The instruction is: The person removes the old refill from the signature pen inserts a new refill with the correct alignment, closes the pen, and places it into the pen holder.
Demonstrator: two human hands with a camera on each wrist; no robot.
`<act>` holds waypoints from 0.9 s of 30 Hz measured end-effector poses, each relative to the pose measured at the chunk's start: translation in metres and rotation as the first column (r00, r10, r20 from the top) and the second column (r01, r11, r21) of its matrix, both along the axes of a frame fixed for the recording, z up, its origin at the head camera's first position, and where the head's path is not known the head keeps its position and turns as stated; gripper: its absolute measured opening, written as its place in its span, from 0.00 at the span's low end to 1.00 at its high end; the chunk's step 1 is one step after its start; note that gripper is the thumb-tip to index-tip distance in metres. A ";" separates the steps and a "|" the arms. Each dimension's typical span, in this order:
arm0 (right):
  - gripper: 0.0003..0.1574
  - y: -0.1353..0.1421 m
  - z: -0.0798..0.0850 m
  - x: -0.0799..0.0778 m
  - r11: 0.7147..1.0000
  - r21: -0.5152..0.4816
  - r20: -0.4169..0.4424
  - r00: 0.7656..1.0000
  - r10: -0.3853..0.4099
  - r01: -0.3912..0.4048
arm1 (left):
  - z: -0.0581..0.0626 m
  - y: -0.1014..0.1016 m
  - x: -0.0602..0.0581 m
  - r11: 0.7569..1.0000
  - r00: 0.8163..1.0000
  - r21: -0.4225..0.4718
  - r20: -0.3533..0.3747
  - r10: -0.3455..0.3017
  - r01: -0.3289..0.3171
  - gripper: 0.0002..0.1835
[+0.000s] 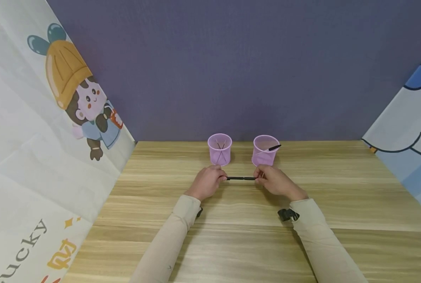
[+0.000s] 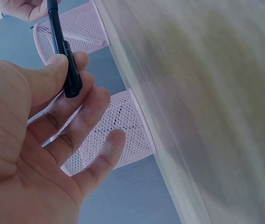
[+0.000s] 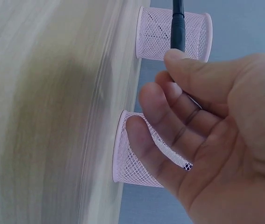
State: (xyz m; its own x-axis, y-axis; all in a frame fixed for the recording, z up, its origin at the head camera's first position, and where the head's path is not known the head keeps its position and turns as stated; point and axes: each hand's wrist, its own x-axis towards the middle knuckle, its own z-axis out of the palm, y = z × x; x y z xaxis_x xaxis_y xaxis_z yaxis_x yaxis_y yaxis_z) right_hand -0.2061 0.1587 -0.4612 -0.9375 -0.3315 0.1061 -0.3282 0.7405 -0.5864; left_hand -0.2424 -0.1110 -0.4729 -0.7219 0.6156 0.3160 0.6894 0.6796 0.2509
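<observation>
Pinching one black pen (image 1: 239, 178) (by both ends), left hand (image 1: 207, 181) and right hand (image 1: 277, 181) are near two cups (image 1: 220, 158) (image 1: 262, 158).

On the white sheet (image 1: 37, 181) at your left, you can read grey letters (image 1: 22, 249) "ucky", cut off below, beside an orange character (image 1: 62, 254), apparently 财.

Tight gap between left cup (image 1: 215, 155) and right cup (image 1: 263, 158); pen (image 1: 241, 178), left hand (image 1: 207, 181) and right hand (image 1: 277, 181) bar its front, wall (image 1: 246, 70) behind; room outside both cups.
</observation>
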 end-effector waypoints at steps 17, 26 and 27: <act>0.05 0.000 -0.002 0.000 0.998 -0.059 0.030 0.999 0.026 -0.024 | -0.003 0.000 -0.003 1.000 1.000 -0.007 -0.011 -0.008 0.008 0.07; 0.08 0.002 -0.003 -0.001 0.998 -0.006 -0.021 0.998 0.063 -0.063 | -0.003 0.000 -0.003 1.000 1.000 -0.005 -0.015 -0.006 0.006 0.07; 0.08 0.003 -0.003 -0.001 0.998 0.004 -0.033 0.997 0.069 -0.069 | -0.003 0.000 -0.002 1.000 1.000 -0.005 -0.014 -0.006 0.006 0.07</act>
State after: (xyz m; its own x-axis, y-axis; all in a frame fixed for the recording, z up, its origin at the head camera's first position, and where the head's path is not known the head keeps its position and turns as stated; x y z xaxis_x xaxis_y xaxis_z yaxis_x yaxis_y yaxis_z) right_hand -0.2071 0.1617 -0.4641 -0.9083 -0.3957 0.1358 -0.3980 0.7172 -0.5720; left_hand -0.2447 -0.1107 -0.4756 -0.7133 0.6217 0.3235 0.6973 0.6762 0.2378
